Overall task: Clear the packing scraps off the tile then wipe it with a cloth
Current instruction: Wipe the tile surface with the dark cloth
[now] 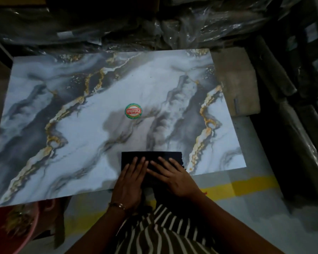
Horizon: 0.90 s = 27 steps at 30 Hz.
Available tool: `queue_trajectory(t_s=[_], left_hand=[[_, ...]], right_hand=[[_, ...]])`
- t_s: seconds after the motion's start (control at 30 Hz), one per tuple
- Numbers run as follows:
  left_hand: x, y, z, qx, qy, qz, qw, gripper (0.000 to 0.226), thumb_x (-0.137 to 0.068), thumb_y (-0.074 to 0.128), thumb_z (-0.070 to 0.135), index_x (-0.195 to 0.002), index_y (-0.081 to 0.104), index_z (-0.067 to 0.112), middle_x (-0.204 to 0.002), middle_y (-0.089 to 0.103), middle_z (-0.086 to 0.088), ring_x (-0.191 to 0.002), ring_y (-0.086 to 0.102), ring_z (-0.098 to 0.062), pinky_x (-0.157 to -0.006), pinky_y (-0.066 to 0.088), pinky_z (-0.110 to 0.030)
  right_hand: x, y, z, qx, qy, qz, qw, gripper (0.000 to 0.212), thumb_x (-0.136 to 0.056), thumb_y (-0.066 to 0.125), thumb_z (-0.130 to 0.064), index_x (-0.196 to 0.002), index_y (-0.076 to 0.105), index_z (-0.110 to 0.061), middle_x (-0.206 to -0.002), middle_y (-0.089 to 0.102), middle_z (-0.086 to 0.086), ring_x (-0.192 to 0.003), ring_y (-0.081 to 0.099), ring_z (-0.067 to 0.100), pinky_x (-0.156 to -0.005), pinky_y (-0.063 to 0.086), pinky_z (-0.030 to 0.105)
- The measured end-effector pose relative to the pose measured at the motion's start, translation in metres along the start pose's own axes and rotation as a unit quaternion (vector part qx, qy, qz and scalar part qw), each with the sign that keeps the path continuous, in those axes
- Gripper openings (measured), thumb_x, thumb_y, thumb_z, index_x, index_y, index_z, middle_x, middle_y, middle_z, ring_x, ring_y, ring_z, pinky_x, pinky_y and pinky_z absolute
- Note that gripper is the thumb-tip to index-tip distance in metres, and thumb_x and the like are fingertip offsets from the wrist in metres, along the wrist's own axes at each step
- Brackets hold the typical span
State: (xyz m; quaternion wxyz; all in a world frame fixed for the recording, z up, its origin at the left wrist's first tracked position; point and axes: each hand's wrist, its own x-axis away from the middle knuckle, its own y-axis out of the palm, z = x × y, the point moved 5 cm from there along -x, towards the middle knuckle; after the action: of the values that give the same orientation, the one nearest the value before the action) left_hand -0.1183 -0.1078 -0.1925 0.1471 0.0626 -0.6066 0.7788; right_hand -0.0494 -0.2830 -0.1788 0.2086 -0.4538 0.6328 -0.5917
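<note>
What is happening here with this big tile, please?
A person is wiping a large marble-patterned tile with a dark cloth. The left hand and the right hand both lie flat on the cloth, fingers spread, at the near edge of the tile. No packing scraps show on the tile; only a round sticker sits near its middle. So the clearing looks done and the wiping is under way.

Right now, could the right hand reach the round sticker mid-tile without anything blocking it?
Probably yes. The right hand rests flat on the dark cloth; only bare tile lies between it and the sticker.
</note>
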Motion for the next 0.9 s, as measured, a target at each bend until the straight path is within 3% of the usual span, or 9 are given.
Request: queue_trajectory(t_s=[0.27, 0.4, 0.5, 0.7, 0.9], left_hand=[[-0.093, -0.019, -0.011, -0.024, -0.007, 0.003, 1.0, 0.098, -0.077, 0.065, 0.016, -0.163, 0.018, 0.018, -0.172, 0.009, 0.002, -0.159, 0.007, -0.023, -0.125, 0.018, -0.045], [-0.167, -0.042, -0.029, -0.033, -0.011, 0.025, 0.999, 0.091, -0.08, 0.054, 0.016, -0.163, 0.018, 0.017, -0.171, 0.01, 0.001, -0.158, 0.009, -0.024, -0.125, 0.02, -0.047], [-0.238, -0.067, -0.048, -0.03, -0.015, 0.033, 0.999, 0.089, -0.08, 0.053, 0.019, -0.162, 0.02, 0.015, -0.171, 0.013, -0.001, -0.158, 0.011, -0.025, -0.125, 0.022, -0.048], [-0.389, -0.116, -0.091, -0.047, -0.008, 0.042, 0.998, 0.076, -0.09, 0.028, 0.037, -0.162, 0.021, 0.013, -0.17, 0.018, -0.007, -0.156, 0.017, -0.03, -0.123, 0.021, -0.05], [-0.503, -0.158, -0.123, -0.046, -0.033, 0.068, 0.996, 0.069, -0.104, 0.043, 0.031, -0.163, 0.013, 0.014, -0.171, 0.009, -0.006, -0.158, 0.008, -0.03, -0.124, 0.011, -0.049]], right_hand=[[-0.049, -0.019, 0.079, 0.031, 0.008, 0.014, 0.999, 0.075, -0.102, 0.047, -0.046, -0.164, 0.006, -0.038, -0.173, 0.004, -0.009, -0.16, -0.001, 0.019, -0.127, 0.017, 0.047], [-0.102, -0.041, 0.136, 0.027, -0.001, 0.038, 0.999, 0.075, -0.097, 0.046, -0.046, -0.164, 0.012, -0.038, -0.173, 0.007, -0.009, -0.16, 0.003, 0.021, -0.126, 0.017, 0.049], [-0.153, -0.065, 0.19, 0.039, -0.016, 0.069, 0.997, 0.066, -0.104, 0.038, -0.048, -0.164, 0.011, -0.038, -0.173, 0.005, -0.01, -0.16, 0.002, 0.021, -0.126, 0.016, 0.05], [-0.257, -0.114, 0.299, 0.072, -0.007, 0.103, 0.992, 0.06, -0.106, 0.031, -0.05, -0.163, 0.016, -0.038, -0.172, 0.016, -0.008, -0.159, 0.013, 0.021, -0.125, 0.019, 0.047], [-0.332, -0.159, 0.375, 0.045, 0.003, 0.102, 0.994, 0.059, -0.106, 0.017, -0.055, -0.163, 0.017, -0.039, -0.171, 0.016, -0.009, -0.159, 0.013, 0.018, -0.125, 0.015, 0.045]])
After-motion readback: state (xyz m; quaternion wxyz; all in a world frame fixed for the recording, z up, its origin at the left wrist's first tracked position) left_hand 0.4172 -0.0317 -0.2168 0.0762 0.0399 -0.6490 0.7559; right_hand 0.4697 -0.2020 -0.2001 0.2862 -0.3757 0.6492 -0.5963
